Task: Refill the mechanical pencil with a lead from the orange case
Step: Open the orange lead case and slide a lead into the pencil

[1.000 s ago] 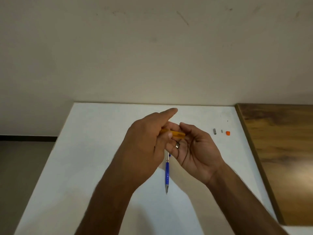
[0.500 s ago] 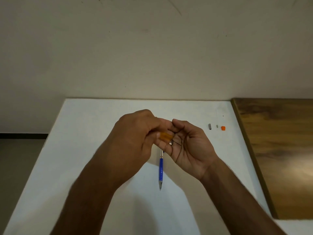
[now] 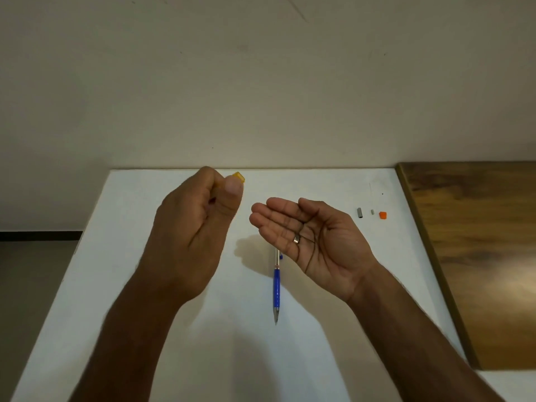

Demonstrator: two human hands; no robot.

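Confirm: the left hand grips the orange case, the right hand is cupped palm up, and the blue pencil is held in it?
Not quite. The head view shows the blue mechanical pencil lying on the white table, not held. The left hand does grip the orange case, and the right hand is cupped palm up.

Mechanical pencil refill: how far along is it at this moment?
Done: the small parts, a grey cap, a tiny grey piece and an orange cap, lie on the white table, so pencil and case look opened. In hand: the left hand grips the orange case; the right hand is cupped palm-up, a lead there too thin to confirm. Left: feeding lead into the pencil and recapping.
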